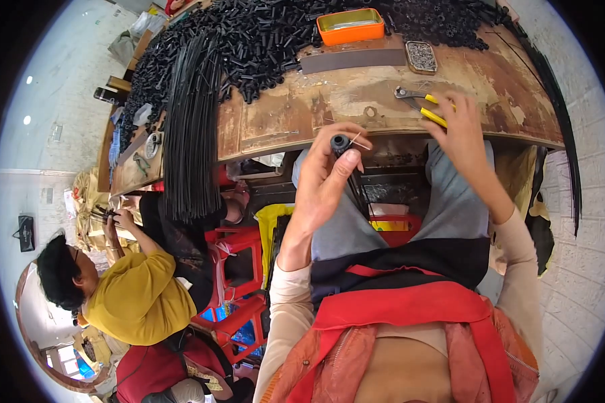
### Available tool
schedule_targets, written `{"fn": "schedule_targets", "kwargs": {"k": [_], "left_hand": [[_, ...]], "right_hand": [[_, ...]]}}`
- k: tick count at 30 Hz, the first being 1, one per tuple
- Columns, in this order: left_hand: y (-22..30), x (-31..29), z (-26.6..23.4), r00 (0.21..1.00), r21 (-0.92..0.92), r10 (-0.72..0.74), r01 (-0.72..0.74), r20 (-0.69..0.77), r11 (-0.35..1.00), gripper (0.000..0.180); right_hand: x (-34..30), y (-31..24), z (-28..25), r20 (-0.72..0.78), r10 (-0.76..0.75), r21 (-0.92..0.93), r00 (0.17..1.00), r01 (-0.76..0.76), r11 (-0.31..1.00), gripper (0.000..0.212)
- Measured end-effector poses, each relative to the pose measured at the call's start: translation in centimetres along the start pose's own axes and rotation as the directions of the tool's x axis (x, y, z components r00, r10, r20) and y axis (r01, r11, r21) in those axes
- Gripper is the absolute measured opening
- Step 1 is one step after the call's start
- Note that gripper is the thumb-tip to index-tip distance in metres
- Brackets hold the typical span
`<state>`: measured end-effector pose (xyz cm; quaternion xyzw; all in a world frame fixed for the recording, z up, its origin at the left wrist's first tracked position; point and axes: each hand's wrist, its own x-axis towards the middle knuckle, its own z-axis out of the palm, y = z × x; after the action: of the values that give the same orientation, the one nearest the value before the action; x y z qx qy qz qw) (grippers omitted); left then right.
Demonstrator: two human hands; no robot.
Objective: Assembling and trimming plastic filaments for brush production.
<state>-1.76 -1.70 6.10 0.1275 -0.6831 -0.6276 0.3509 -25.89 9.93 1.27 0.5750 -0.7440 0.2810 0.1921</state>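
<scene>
In my left hand is a short black tube, its round open end facing up, clasped between thumb and fingers. Thin pale wire ends stick out beside the tube, and dark strands hang below the hand. To the right, over the bench, the fingers and thumb of my right hand span the yellow handles of a pair of pliers. The jaws of the pliers point left, toward the bench's middle, and the handles are spread. My fingers partly cover the upper handle.
A large heap of black tubes covers the back of the worn wooden bench. An orange tin, a small tray of metal bits and a grey strip lie in front. Long black strands overhang the edge. Another person works at left.
</scene>
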Motion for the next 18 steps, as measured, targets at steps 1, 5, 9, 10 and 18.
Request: {"fn": "schedule_targets", "kwargs": {"k": [1,5,9,10,18], "left_hand": [[-0.1,0.1,-0.4,0.995,-0.06,-0.016,0.022,0.103,0.998,0.028],[-1.4,-0.9,-0.7,0.988,-0.283,-0.087,0.12,0.125,0.952,0.016],[-0.8,-1.0,0.4,0.997,-0.249,-0.081,0.076,-0.011,0.966,0.027],[-0.9,-1.2,0.5,0.996,-0.234,-0.088,0.084,-0.005,0.969,0.025],[-0.6,-3.0,1.6,0.994,-0.095,-0.103,0.104,0.021,0.99,0.021]], "right_hand": [[0.1,1.7,1.0,0.039,0.012,-0.059,0.999,-0.01,0.998,0.033],[1.1,4.7,1.8,0.204,-0.043,0.072,0.978,0.029,0.997,0.038],[1.2,4.4,0.7,0.19,0.013,0.257,0.982,-0.062,0.964,0.033],[0.8,3.2,0.2,0.304,0.198,0.642,0.932,-0.354,0.68,0.032],[-0.1,-5.7,-7.5,0.845,-0.026,0.468,0.535,-0.714,0.521,0.034]]}}
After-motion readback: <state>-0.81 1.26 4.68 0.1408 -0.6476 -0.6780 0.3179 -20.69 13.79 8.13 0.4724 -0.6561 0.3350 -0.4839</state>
